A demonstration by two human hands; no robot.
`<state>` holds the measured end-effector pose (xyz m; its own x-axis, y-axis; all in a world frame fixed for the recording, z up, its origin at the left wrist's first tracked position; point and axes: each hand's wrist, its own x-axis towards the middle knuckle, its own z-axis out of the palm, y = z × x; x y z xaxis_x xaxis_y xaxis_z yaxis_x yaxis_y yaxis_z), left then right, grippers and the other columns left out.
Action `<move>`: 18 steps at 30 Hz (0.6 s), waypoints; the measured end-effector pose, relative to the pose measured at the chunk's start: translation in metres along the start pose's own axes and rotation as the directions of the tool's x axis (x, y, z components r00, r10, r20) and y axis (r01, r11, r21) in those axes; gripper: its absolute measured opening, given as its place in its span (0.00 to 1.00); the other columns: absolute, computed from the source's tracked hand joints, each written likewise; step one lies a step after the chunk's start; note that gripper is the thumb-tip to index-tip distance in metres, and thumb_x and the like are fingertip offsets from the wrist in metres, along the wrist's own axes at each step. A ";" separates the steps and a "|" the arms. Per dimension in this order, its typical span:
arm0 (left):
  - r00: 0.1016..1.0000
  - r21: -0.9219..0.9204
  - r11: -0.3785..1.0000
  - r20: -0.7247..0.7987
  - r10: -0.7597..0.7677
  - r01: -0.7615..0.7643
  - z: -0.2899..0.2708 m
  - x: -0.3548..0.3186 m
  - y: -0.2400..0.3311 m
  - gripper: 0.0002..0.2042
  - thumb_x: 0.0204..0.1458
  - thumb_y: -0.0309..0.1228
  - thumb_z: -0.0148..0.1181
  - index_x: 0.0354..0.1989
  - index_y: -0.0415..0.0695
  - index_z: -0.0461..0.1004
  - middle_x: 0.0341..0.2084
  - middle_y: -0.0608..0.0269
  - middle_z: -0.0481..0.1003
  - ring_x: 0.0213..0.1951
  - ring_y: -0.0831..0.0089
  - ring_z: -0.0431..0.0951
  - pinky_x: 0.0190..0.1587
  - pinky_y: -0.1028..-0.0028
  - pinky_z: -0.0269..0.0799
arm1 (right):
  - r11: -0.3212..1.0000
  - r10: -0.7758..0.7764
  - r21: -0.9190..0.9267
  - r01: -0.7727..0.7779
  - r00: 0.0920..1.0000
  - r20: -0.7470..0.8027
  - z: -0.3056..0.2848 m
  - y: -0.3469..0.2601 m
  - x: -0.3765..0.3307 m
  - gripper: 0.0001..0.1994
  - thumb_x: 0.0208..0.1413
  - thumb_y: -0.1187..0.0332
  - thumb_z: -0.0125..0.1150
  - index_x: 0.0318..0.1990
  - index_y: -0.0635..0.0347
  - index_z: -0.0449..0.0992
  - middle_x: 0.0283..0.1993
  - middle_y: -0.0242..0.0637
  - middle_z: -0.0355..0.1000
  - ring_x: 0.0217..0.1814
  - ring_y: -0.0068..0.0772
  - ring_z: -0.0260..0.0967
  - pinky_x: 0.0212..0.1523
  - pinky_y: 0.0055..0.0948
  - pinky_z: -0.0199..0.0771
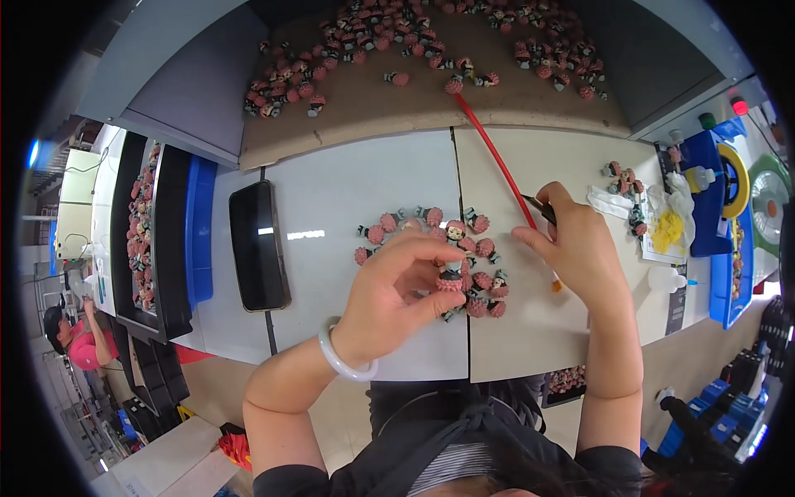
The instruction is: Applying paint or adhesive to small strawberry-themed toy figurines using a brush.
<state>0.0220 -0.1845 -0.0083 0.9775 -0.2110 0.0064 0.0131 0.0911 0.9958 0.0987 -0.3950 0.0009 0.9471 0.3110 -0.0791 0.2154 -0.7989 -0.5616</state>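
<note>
My left hand pinches a small figurine with pink bumpy hair between thumb and fingers, hair end down. Around and under that hand, several similar figurines lie in a loose cluster on the white table. My right hand is closed around a thin dark tool whose kind I cannot make out; one end shows at the fingers. A long red-handled paintbrush runs beneath the right thumb, its brownish bristles toward me. Whether the right hand also grips the brush is not clear.
A grey-walled booth at the back holds many figurines. A black phone lies left, near a black tray of figurines. At right are white wipes, a small bottle and blue bins. Another person works far left.
</note>
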 end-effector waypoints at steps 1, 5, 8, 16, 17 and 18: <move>1.000 -0.018 1.000 0.004 0.010 -0.010 0.001 0.001 0.000 0.19 0.41 0.15 0.60 0.43 0.39 0.67 0.37 0.63 0.63 0.34 0.76 0.73 0.35 0.80 0.72 | 0.995 0.044 -0.090 -0.041 0.998 0.041 0.002 0.006 0.000 0.15 0.42 0.65 0.64 0.33 0.66 0.67 0.17 0.42 0.65 0.19 0.41 0.64 0.24 0.31 0.63; 0.999 -0.013 0.999 0.012 -0.053 0.053 0.003 0.000 0.002 0.18 0.42 0.14 0.58 0.43 0.39 0.66 0.37 0.64 0.63 0.34 0.76 0.73 0.35 0.80 0.71 | 0.984 -0.088 -0.148 0.099 0.993 0.080 0.007 0.014 -0.003 0.13 0.43 0.68 0.61 0.32 0.66 0.67 0.17 0.43 0.64 0.21 0.42 0.64 0.25 0.32 0.64; 0.996 0.038 0.995 -0.003 -0.094 0.094 0.003 -0.002 0.002 0.18 0.42 0.14 0.57 0.43 0.39 0.65 0.38 0.63 0.65 0.34 0.76 0.74 0.35 0.79 0.72 | 0.996 -0.041 0.080 0.037 0.998 0.048 -0.010 -0.003 -0.007 0.08 0.47 0.73 0.56 0.33 0.66 0.65 0.18 0.42 0.66 0.20 0.37 0.65 0.24 0.27 0.64; 0.972 0.021 0.972 0.018 -0.235 0.234 0.008 -0.005 -0.002 0.19 0.42 0.12 0.58 0.43 0.37 0.62 0.41 0.57 0.65 0.36 0.72 0.75 0.36 0.77 0.74 | 0.727 -0.523 0.316 0.610 0.789 -0.321 0.005 -0.012 -0.025 0.06 0.49 0.75 0.55 0.33 0.63 0.65 0.24 0.39 0.67 0.21 0.26 0.64 0.22 0.21 0.63; 0.973 0.021 0.973 0.025 -0.231 0.231 0.009 -0.006 -0.001 0.19 0.42 0.12 0.58 0.43 0.37 0.62 0.41 0.57 0.65 0.36 0.72 0.75 0.36 0.77 0.74 | 0.835 -0.434 0.237 0.497 0.858 -0.274 0.006 -0.009 -0.020 0.06 0.48 0.75 0.56 0.33 0.63 0.66 0.23 0.39 0.67 0.22 0.28 0.65 0.23 0.23 0.64; 0.992 -0.027 0.992 0.035 -0.121 0.122 0.008 -0.009 0.000 0.18 0.42 0.13 0.57 0.42 0.37 0.63 0.41 0.58 0.67 0.37 0.73 0.75 0.37 0.77 0.73 | 0.914 -0.335 0.155 0.375 0.913 -0.235 0.009 -0.009 -0.014 0.06 0.47 0.75 0.57 0.33 0.63 0.67 0.23 0.40 0.67 0.22 0.30 0.66 0.23 0.24 0.64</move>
<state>0.0116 -0.1901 -0.0077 0.9608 -0.2541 -0.1114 0.1385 0.0913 0.9862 0.0814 -0.3881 -0.0002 0.8482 0.4301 0.3093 0.5152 -0.5336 -0.6707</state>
